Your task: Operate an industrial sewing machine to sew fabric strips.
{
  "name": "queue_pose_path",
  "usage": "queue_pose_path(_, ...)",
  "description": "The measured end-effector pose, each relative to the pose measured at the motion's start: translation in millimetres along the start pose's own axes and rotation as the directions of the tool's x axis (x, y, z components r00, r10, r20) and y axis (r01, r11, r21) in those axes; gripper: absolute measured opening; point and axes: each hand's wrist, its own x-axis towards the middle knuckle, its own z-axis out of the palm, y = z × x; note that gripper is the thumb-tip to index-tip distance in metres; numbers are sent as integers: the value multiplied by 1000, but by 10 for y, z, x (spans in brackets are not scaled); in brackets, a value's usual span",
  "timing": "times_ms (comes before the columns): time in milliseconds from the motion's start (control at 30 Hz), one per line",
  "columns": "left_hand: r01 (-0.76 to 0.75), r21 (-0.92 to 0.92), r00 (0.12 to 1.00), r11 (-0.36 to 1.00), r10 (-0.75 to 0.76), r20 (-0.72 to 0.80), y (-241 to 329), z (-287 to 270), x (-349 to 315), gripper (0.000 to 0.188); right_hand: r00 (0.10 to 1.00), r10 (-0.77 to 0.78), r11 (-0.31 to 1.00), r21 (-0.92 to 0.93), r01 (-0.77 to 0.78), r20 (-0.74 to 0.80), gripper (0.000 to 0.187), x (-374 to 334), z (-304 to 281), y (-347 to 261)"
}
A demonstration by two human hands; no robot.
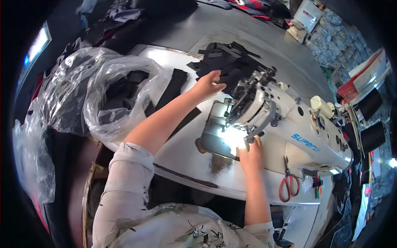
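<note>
While the left hand (209, 86) is out over the black pile (226, 62): it stands part open, thumb and fingers curled with a gap between them; nothing plainly sits in its grasp, and whether a fingertip touches a strip I cannot tell.
Right hand (251, 156): bent fingers at the needle end of the sewing machine (295, 120); lamp glare hides the fingertips, so whether they have hold of cloth I cannot tell.
Black pile: flat strips heaped crosswise along the table's (186, 151) far edge, beyond the needle end.
Loose strips (173, 89): toward the table's left end, between the bag and the left forearm, partly hidden.
Good picking: best to pinch one strip by a free end and peel it off the top, since crossed pieces could drag their neighbours along.
Good guarding: right fingertips should stay clear of the needle, and the sleeve of the reaching arm off the loose strips.
Bag (159, 76): clear plastic at the table's left end, mouth spread wide in a crumpled ring, dark cloth inside; how full it is cannot be told.
Scissors (289, 188): red handles by the table's front edge, near the right corner, in no hand.
</note>
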Motion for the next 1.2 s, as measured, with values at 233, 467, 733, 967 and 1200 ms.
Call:
queue_pose_path(233, -368, 812, 926, 453, 103, 362, 641, -607, -1314, 53, 996, -39, 999, -14, 38, -75, 40, -41, -81, 38)
queue_pose_path(467, -345, 813, 938, 469, 132, 322, 764, -549, -2678, 62, 990, -138, 990, 30, 138, -20, 31, -85, -113, -255)
queue_pose_path(733, -294, 814, 954, 502, 199, 222, 630, 146, -2055, 63, 859, -511, 856, 73, 512, -29, 30, -161, 6, -494)
queue_pose_path(967, -333, 616, 938, 714, 315, 142, 580, -110, -2220, 59, 883, -469, 875, 122, 468, -16, 30, -157, -19, -385)
queue_pose_path(1200, -19, 767, 960, 642, 227, -166, 392, -1812, -2229, 41, 876, -482, 876, 36, 481, 4, 25, -201, -74, -454)
